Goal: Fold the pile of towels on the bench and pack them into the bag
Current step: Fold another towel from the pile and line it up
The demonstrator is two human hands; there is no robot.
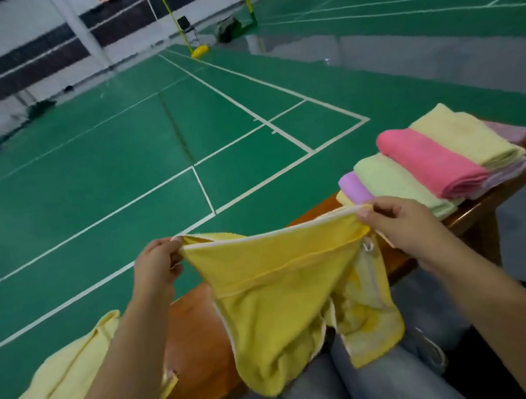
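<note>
The person sits astride the bench point(198, 331), holding a yellow towel point(285, 295) up at centre frame. The left hand point(157, 263) pinches one top corner and the right hand point(402, 226) the other, fingers closed on the white-edged hem, and the cloth sags over the knees. It looks like the start of a fold. Next, I'd judge, the corners must meet evenly. Folded towels point(434, 163) lie stacked at right; another pale towel point(62, 379) waits at lower left. No bag shows.
</note>
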